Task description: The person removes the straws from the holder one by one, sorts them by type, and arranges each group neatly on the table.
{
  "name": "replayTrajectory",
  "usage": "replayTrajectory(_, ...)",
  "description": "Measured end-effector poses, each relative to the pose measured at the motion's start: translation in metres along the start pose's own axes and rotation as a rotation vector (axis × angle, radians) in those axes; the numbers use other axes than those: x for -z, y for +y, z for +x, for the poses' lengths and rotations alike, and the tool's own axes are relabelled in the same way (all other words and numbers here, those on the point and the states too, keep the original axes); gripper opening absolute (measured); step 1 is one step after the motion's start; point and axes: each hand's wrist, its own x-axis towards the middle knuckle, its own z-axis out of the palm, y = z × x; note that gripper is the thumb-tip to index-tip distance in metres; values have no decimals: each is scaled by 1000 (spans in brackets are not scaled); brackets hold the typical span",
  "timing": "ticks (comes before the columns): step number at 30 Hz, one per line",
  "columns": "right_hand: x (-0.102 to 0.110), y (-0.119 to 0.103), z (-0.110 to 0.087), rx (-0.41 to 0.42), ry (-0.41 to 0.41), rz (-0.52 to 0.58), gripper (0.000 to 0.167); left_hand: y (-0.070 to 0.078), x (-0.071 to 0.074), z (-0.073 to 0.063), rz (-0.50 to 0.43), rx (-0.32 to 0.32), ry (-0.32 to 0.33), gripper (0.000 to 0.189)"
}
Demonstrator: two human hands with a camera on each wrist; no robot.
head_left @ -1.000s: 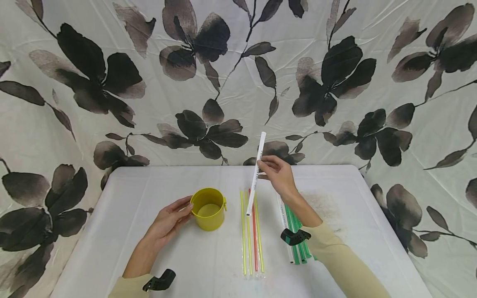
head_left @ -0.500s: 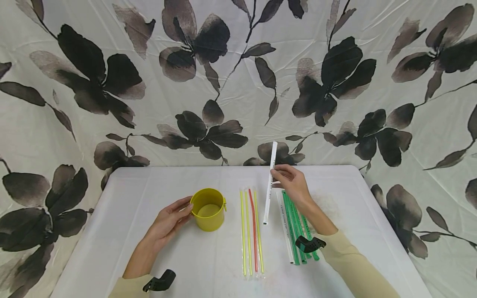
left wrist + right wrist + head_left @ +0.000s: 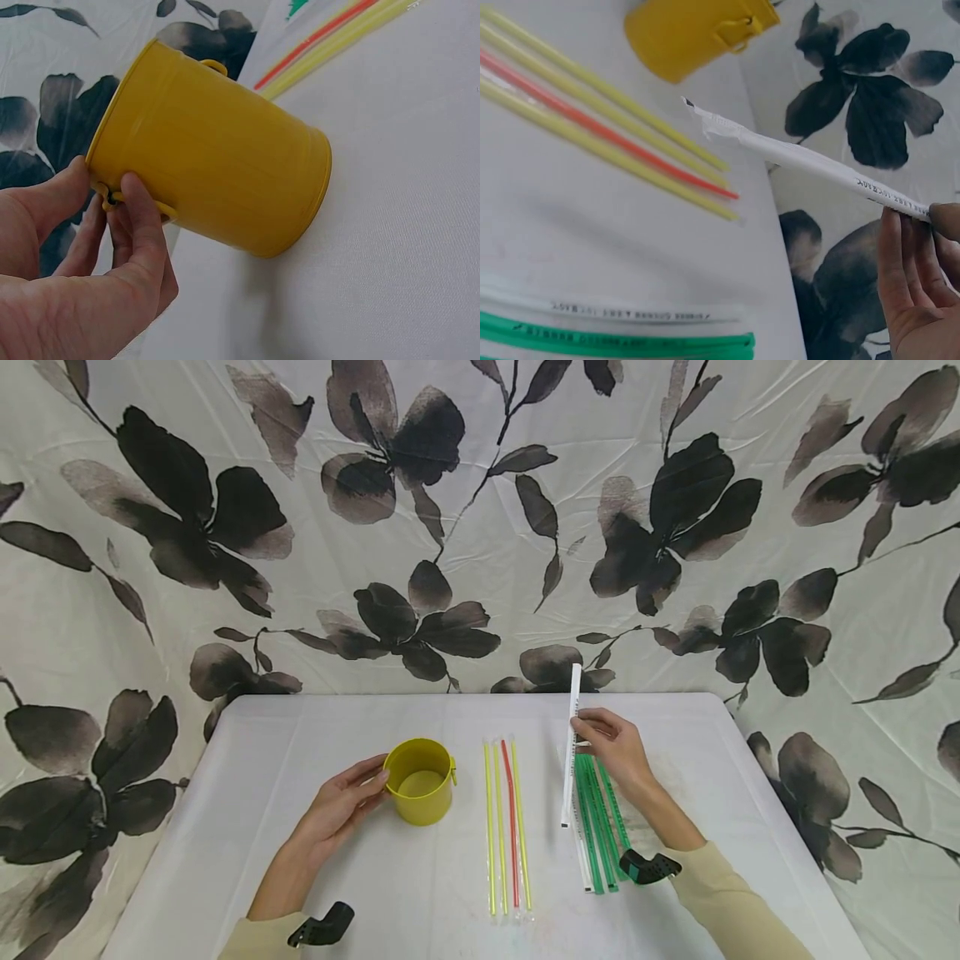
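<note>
My left hand [image 3: 341, 802] pinches the rim and side loop of a small yellow metal bucket [image 3: 422, 806]. In the left wrist view the bucket [image 3: 217, 150] tilts, thumb at the rim and fingers by the loop. Between thumb and fingers, my right hand [image 3: 615, 747] holds a white paper-wrapped straw [image 3: 570, 777] nearly upright above the table's right part. Printed letters run along its wrapper in the right wrist view, where its torn-looking lower end points toward the bucket [image 3: 697, 34]. Below that hand lie several green-wrapped straws [image 3: 600, 827], with another white-wrapped straw [image 3: 583, 860] along their left side.
Several yellow straws [image 3: 490, 843] and one red straw [image 3: 513, 835] in clear wrappers lie side by side mid-table. The white table [image 3: 315, 727] ends at a floral cloth backdrop [image 3: 480, 527] behind it.
My right hand has carried the white straw rightward and down, from over the yellow and red straws to over the green ones. The left hand and bucket have stayed put.
</note>
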Motion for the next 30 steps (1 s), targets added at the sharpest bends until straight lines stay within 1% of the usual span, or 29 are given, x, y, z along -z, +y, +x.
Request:
replayTrajectory(4,9,7,-6,-13,2,-13,40,1,0,0,-3,4,2,62)
replayTrajectory(11,23,16,-13,-58,31,-52,42,2,0,0,-9,2,1,61)
replayTrajectory(21,44,33,-21,-78,45,-114,43,2,-3,0,-6,0,-4,61)
replayTrajectory(27,56,44,-26,-101,59,-181,46,3,-2,0,17,7,9,58)
replayTrajectory(30,62,50,-29,-126,65,-183,47,3,-2,0,21,3,1,58)
